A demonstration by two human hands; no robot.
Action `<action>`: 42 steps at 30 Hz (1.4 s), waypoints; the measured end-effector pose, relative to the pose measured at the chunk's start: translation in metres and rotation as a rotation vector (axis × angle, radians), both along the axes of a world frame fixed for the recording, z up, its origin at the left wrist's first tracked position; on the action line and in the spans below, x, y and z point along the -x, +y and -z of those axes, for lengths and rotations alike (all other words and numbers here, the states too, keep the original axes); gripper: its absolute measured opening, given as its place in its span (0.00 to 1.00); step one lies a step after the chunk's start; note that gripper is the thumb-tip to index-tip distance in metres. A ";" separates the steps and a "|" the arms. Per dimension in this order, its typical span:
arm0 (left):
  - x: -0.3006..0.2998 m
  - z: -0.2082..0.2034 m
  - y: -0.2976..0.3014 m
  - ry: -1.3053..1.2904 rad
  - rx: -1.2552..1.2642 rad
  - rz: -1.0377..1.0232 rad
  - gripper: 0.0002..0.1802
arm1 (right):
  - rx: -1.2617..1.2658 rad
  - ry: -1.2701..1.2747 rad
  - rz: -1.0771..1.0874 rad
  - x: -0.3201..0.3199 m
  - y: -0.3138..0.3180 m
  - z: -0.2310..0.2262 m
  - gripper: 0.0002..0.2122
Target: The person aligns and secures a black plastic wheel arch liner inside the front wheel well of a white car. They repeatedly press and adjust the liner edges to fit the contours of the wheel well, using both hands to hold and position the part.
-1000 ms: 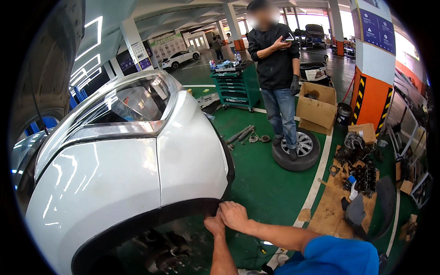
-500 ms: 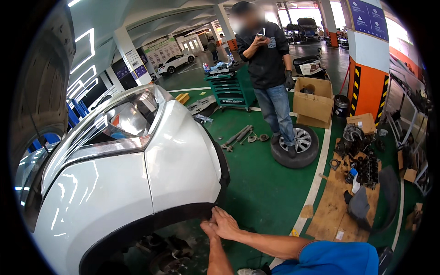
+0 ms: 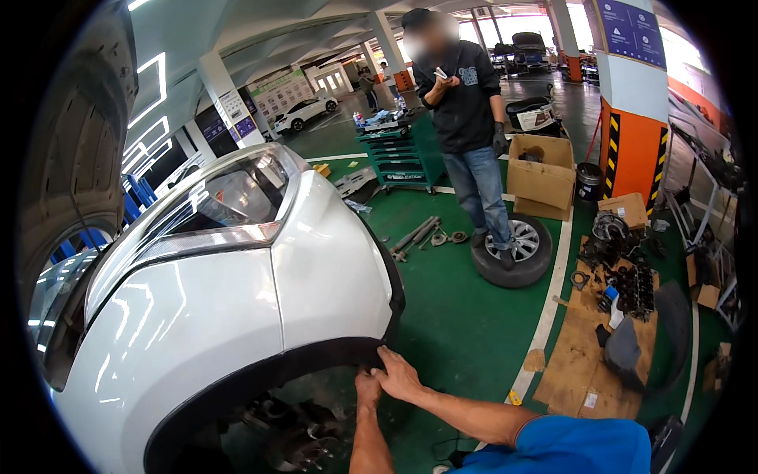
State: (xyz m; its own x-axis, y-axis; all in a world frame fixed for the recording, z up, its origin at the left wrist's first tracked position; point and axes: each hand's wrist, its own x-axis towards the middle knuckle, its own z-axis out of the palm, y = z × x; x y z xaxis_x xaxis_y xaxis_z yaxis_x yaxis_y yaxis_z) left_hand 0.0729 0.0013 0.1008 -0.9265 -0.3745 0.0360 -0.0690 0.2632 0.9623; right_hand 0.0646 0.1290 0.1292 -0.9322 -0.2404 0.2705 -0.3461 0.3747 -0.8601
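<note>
A white car [image 3: 205, 316] fills the left side, with a black wheel arch trim [image 3: 312, 357] edging its wheel opening. At the front lower end of this trim, my right hand [image 3: 397, 374] is closed on the edge, its fingers bent over the black strip. Just left of it and slightly lower, my left hand [image 3: 367, 389] is curled up against the underside of the trim, close to my right wrist. What its fingers hold is hidden. Inside the arch, the wheel hub [image 3: 304, 450] and suspension parts are exposed, with no wheel on them.
A person [image 3: 466, 103] with a phone stands with a foot on a loose wheel [image 3: 521, 251]. Behind are a green tool cart [image 3: 403, 154] and a cardboard box [image 3: 541, 178]. Engine parts [image 3: 628, 288] lie on flattened cardboard [image 3: 576, 367] at right, near an orange-and-white pillar [image 3: 632, 150].
My view has shifted a little, so the car sits farther right. My hands, earlier overlapping, are now slightly apart along the trim end. The standing person's phone is lower.
</note>
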 end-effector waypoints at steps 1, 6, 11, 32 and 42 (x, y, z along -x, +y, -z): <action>0.001 -0.001 0.001 0.031 -0.016 0.021 0.22 | 0.007 -0.002 0.020 0.000 -0.002 0.002 0.31; 0.000 0.001 -0.004 0.097 -0.094 0.142 0.25 | 0.086 0.003 0.077 -0.007 -0.018 0.015 0.31; -0.001 -0.003 -0.001 0.093 -0.110 0.236 0.26 | 0.133 0.026 0.181 -0.012 -0.024 0.020 0.30; 0.005 0.020 -0.022 0.092 0.029 0.193 0.34 | 0.250 -0.124 0.251 -0.014 -0.050 0.016 0.29; 0.010 0.022 -0.030 0.156 0.045 0.230 0.30 | 0.256 -0.121 0.253 -0.017 -0.057 0.006 0.31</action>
State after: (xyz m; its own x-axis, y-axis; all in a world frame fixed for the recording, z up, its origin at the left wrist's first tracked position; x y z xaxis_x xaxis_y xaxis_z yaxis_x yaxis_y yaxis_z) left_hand 0.0626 -0.0283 0.0793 -0.9690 -0.1501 0.1964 0.1452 0.2975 0.9436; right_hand 0.0819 0.0721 0.1231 -0.9823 0.0629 0.1763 -0.1603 0.2033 -0.9659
